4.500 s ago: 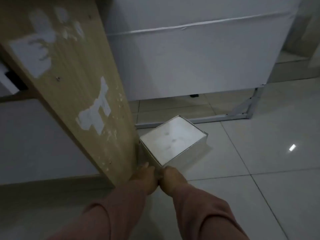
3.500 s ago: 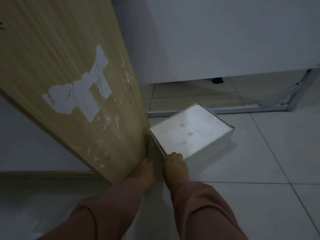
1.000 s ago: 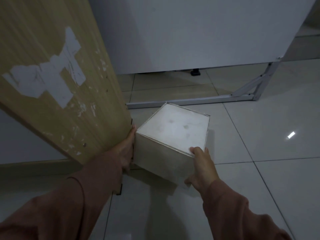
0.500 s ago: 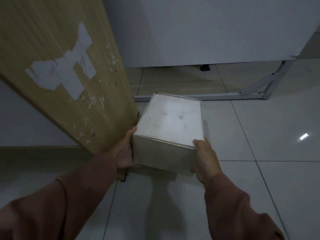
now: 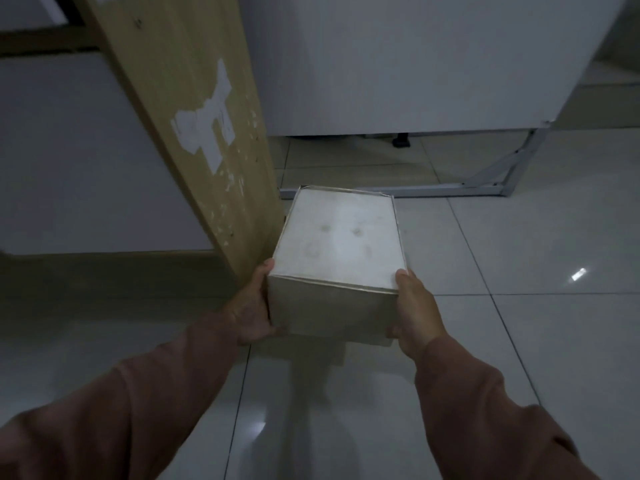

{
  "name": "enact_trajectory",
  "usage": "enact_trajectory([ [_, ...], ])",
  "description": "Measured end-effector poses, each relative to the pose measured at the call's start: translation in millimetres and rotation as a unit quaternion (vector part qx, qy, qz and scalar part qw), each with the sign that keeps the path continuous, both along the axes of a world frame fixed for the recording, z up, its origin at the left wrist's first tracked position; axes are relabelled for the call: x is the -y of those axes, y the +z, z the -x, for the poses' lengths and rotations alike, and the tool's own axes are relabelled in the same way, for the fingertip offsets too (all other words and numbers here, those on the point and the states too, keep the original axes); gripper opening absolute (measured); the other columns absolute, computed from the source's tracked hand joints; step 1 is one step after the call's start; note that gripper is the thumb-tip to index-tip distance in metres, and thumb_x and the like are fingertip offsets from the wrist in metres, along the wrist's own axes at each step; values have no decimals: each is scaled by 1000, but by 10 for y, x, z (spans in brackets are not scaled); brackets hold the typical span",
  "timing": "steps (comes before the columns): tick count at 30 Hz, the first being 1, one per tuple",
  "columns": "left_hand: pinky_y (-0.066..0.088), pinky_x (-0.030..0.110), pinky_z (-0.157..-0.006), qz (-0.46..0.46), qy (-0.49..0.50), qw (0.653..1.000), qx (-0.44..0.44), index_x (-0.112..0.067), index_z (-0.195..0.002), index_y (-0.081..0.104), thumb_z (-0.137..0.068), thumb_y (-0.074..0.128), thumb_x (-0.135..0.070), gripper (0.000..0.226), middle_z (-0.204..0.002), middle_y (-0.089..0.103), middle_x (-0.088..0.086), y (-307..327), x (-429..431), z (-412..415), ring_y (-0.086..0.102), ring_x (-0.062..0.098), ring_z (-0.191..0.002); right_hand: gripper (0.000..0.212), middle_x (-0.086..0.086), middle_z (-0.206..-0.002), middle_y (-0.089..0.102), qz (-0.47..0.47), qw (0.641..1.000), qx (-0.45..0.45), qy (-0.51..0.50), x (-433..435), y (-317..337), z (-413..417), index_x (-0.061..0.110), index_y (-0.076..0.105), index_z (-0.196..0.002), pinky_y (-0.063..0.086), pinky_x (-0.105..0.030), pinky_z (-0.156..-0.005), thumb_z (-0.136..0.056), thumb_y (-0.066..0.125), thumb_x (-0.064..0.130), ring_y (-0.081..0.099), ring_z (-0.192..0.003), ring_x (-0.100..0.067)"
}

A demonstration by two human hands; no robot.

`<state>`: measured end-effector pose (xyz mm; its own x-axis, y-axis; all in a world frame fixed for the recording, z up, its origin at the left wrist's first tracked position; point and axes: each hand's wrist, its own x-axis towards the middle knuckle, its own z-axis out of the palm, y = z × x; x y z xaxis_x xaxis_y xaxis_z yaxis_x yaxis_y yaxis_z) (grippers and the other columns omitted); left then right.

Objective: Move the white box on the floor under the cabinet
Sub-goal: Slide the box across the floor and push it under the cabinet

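The white box (image 5: 341, 244) is held off the tiled floor between both hands, its top face towards me. My left hand (image 5: 251, 311) grips its near left corner and my right hand (image 5: 415, 311) grips its near right corner. The box hangs just right of the wooden side panel (image 5: 194, 109) of the cabinet. A dark gap (image 5: 104, 271) runs along the floor under the cabinet's white front, to the left of the box.
A white board (image 5: 433, 64) on a metal floor frame (image 5: 485, 188) stands behind the box. Glossy grey floor tiles (image 5: 519, 341) spread to the right and towards me. Both my arms wear pinkish-brown sleeves.
The box was lying on the floor beside the wooden panel; my hands took it by its near corners, raised it and turned it square to me.
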<state>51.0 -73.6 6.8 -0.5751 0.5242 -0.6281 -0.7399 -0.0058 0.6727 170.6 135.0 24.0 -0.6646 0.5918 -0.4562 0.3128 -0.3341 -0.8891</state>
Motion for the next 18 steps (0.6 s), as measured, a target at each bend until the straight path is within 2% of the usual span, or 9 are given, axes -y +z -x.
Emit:
enact_trajectory([
  [1, 58, 39, -71, -3, -5, 1000, 0, -32, -96, 78, -78, 43, -71, 56, -105, 77, 4, 27, 60, -71, 72, 23, -94, 32, -1, -118, 62, 7, 1000, 2, -2, 68, 46, -81, 34, 63, -108, 50, -44, -76, -91, 37, 42, 58, -99, -24],
  [3, 59, 37, -65, -12, -13, 1000, 5, -31, -97, 78, -76, 45, -70, 56, -102, 77, 4, 70, 155, -215, 74, 23, -89, 34, -1, -119, 61, 21, 1000, 8, -9, 164, 119, -242, 34, 62, -114, 47, -42, -73, -92, 38, 44, 58, -103, -28],
  [6, 59, 38, -68, -21, -29, 999, 16, -29, -101, 77, -69, 50, -71, 59, -106, 76, 6, 89, 338, -462, 73, 23, -92, 29, 4, -107, 64, 11, 1000, 15, -13, 309, 235, -477, 36, 67, -95, 48, -38, -70, -91, 39, 43, 59, -93, -22],
  [8, 59, 41, -71, -30, -31, 999, 27, -28, -102, 77, -64, 55, -70, 61, -109, 75, 8, 81, 457, -612, 72, 25, -95, 29, 7, -105, 63, -5, 1000, 21, -10, 405, 272, -619, 38, 66, -92, 49, -35, -67, -91, 38, 42, 57, -91, -18],
  [10, 59, 42, -72, -39, -38, 998, 25, -28, -102, 76, -60, 58, -69, 61, -110, 75, 8, 88, 573, -735, 72, 25, -97, 29, 7, -107, 62, -12, 1000, 27, -7, 523, 290, -747, 38, 65, -100, 50, -42, -73, -91, 38, 43, 57, -95, -20],
  [14, 59, 42, -75, -49, -41, 998, 29, -29, -101, 76, -61, 57, -67, 58, -107, 76, 6, 114, 802, -902, 73, 24, -95, 29, 2, -112, 63, -16, 999, 36, 5, 772, 356, -936, 36, 65, -100, 48, -58, -91, -93, 38, 43, 58, -102, -24],
  [16, 58, 43, -79, -45, -37, 998, 29, -30, -100, 77, -61, 55, -68, 58, -106, 76, 6, 117, 930, -960, 72, 23, -95, 29, 0, -115, 62, -21, 999, 39, 7, 912, 425, -1006, 36, 64, -103, 48, -57, -92, -94, 37, 43, 57, -103, -25],
  [18, 55, 41, -82, -33, -33, 999, 23, -32, -98, 77, -59, 55, -70, 59, -103, 77, 4, 116, 1046, -1013, 71, 23, -95, 32, -2, -118, 61, -29, 999, 41, 10, 1027, 484, -1068, 35, 62, -112, 49, -50, -86, -94, 35, 43, 56, -104, -26],
])
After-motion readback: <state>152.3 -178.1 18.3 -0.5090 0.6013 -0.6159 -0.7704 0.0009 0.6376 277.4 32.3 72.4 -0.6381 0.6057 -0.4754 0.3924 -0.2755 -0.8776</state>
